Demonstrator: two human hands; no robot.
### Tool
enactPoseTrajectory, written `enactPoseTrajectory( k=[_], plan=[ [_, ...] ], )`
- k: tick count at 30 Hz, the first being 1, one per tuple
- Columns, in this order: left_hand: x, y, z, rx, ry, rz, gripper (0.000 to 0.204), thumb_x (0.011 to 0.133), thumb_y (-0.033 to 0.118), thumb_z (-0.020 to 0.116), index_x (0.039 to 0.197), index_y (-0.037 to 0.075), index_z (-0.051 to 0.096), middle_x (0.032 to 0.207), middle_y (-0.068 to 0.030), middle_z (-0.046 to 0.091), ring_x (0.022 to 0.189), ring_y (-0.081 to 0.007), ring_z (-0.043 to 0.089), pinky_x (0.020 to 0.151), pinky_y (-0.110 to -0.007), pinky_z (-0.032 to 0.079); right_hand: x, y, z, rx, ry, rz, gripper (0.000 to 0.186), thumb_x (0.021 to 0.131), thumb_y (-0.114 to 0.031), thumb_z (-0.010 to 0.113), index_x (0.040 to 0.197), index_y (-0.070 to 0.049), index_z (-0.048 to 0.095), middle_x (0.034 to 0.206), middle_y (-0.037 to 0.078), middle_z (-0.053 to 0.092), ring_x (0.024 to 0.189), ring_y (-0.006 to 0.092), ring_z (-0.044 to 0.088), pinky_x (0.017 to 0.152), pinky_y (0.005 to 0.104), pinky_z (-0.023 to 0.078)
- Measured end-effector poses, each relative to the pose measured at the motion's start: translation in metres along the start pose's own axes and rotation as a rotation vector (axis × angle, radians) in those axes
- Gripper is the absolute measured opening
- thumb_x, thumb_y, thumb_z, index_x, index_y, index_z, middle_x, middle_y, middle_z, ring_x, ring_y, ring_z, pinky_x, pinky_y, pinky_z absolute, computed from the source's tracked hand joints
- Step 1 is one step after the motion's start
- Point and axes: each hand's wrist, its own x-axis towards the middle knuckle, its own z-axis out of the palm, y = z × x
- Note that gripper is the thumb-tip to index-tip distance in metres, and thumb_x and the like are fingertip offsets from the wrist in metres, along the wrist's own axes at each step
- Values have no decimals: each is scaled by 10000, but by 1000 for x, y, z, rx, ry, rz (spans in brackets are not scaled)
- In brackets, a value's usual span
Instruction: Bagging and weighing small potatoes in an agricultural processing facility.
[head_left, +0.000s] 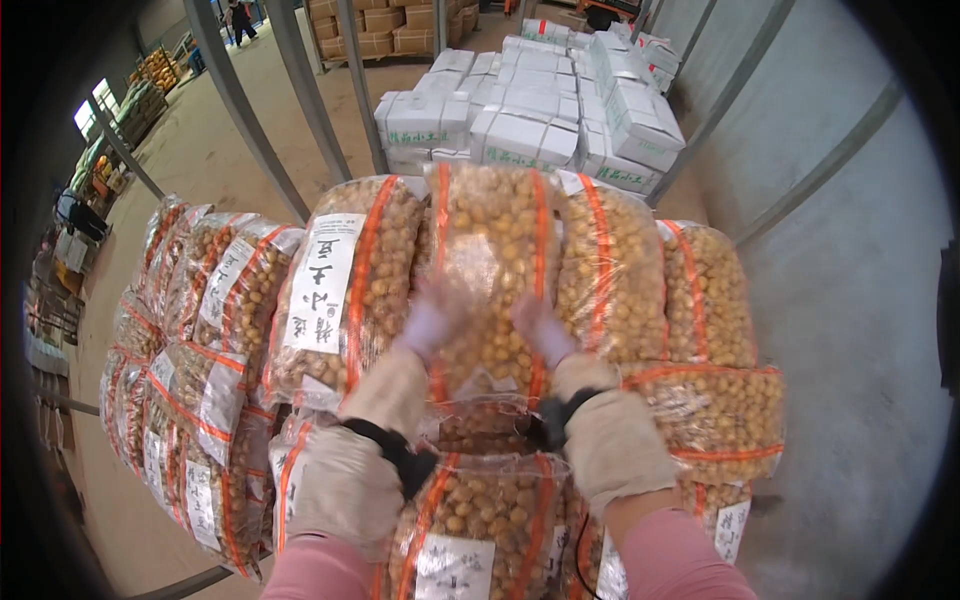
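Note:
A clear plastic sack of small potatoes [495, 215] with orange stripes lies on top of the stack straight ahead. My left hand [434, 315], in a pale lavender glove, is at the sack's left side. At its right side is my right hand [541, 325], gloved alike. Motion smears both hands, so their fingers and any grip cannot be made out. A labelled sack [390, 265] lies to the left and another sack [622, 270] to the right. Nearer, below my wrists, is a lower sack [500, 500] with a white label.
More potato sacks [200, 450] are piled at the left. Upright metal bars [236, 95] stand behind the stack. Beyond them are white strapped cartons [525, 137] and brown cartons [405, 35]. A grey wall [850, 380] runs along the right. People are far off at the left.

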Motion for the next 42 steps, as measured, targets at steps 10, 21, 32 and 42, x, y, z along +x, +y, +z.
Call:
enactPoseTrajectory(
  k=[10,21,32,42],
  plan=[
    [-23,-33,68,819,380,274,634,761,455,579,1327,199,452,1386,-250,357,1285,-419,328,1013,-571,238,-23,8,62,-592,232,-103,689,812,-440,551,1404,-174,320,1422,176,308,1233,337,357,952,566,218],
    [-59,-37,41,1044,-60,276,1074,576,510,754,1406,45,255,1430,-278,222,1330,-468,176,1064,-558,156,-55,65,12,-676,-201,-395,868,721,-488,649,1413,-137,261,1461,184,221,1311,428,241,1051,478,270],
    [-66,-66,39,1243,42,421,527,792,157,559,1288,68,405,1300,-217,401,1218,-370,420,929,-487,413,-51,74,13,-947,-132,-483,478,855,-128,454,1327,-104,388,1382,223,331,1217,390,393,953,415,424],
    [-69,-67,39,1329,-49,245,141,790,160,550,879,123,652,799,-64,644,735,-239,649,547,-403,504,-23,29,11,-1105,-643,-265,203,795,-104,548,970,-77,648,999,112,613,906,271,613,550,407,516]
  ],
)
